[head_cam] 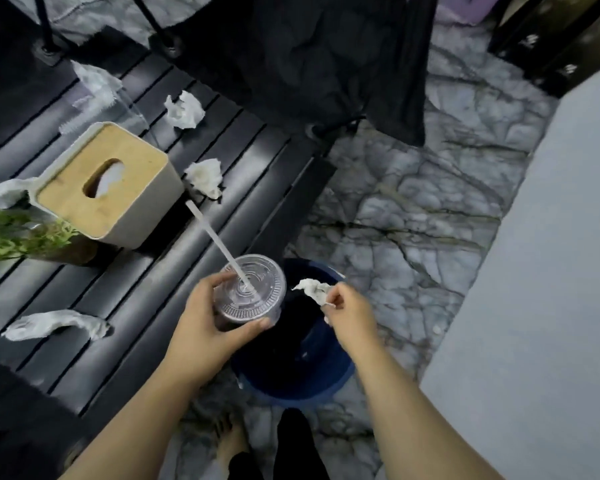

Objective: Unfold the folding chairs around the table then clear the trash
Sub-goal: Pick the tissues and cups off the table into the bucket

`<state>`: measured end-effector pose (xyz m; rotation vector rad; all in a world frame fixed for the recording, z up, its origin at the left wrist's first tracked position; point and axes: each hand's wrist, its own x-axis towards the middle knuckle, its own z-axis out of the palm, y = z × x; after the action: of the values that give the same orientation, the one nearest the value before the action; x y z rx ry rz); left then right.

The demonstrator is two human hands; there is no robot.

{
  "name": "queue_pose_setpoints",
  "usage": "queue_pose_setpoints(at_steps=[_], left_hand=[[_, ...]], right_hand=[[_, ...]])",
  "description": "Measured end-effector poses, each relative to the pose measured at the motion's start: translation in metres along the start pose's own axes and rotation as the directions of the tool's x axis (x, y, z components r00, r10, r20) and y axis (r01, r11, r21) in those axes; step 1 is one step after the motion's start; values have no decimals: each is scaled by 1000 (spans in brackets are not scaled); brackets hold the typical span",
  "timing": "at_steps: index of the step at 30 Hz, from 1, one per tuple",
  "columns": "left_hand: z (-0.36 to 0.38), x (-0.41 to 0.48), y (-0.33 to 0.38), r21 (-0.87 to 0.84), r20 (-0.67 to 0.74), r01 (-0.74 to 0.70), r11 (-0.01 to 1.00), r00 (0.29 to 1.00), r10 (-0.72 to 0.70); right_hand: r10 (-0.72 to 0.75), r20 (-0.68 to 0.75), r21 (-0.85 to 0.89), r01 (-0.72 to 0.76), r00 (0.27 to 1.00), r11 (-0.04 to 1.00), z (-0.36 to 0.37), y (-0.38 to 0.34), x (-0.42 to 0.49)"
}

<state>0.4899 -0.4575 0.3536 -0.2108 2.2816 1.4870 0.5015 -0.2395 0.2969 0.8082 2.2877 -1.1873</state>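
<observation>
A dark blue bin (293, 382) stands on the marble floor (413, 209) just beside the black slatted table (174, 271); its inside is too dark to tell what it holds. A clear plastic cup (248, 296) with a domed lid holds dark liquid, and a white straw (215, 237) leans out of the lid toward the tissue box (104, 183), where a white tissue shows in the wooden top's slot. The left hand (205, 323) wraps the cup, thumb and fingers closed around its side, at the table's edge beside the bin. The right hand (347, 313) pinches a crumpled tissue (312, 291) in closed fingertips over the bin's mouth. More crumpled tissues (184, 110) lie scattered on the table. A black fabric chair (326, 64) stands at the table's far end
</observation>
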Motion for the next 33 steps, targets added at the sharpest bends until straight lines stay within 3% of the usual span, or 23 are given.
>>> queue_pose_setpoints(at_steps=[5, 10, 15, 17, 20, 23, 25, 27, 30, 33], left_hand=[[55, 6, 15, 142, 120, -27, 990, 993, 10], [101, 28, -2, 301, 186, 170, 938, 955, -232], [107, 41, -16, 344, 179, 394, 853, 864, -471], [98, 37, -12, 303, 204, 381, 874, 870, -449], [73, 20, -4, 196, 190, 262, 945, 935, -299], [33, -2, -10, 36, 62, 221, 975, 973, -223], [0, -16, -20, -70, -95, 217, 974, 970, -223], [-35, -24, -28, -122, -286, 192, 974, 933, -220], [-85, -24, -45, -77, -547, 169, 983, 817, -183], [-119, -12, -70, 67, -704, 302, 951, 689, -169]], right_hand=[[257, 24, 288, -253, 966, 924, 4, 49, -7], [354, 186, 433, -400, 916, 808, 16, 66, 3], [375, 235, 411, -441, 897, 798, 10, 67, 4], [336, 206, 394, -392, 919, 831, 6, 60, -2], [244, 181, 383, -297, 953, 875, 3, 38, -14], [95, 192, 337, -156, 977, 928, 7, 3, -30], [-11, 206, 290, -50, 979, 956, 12, -24, -37], [-126, 233, 252, 65, 964, 965, 20, -53, -36], [-303, 238, 166, 268, 923, 949, 39, -93, -12], [-462, 155, 49, 461, 873, 886, 58, -131, 31]])
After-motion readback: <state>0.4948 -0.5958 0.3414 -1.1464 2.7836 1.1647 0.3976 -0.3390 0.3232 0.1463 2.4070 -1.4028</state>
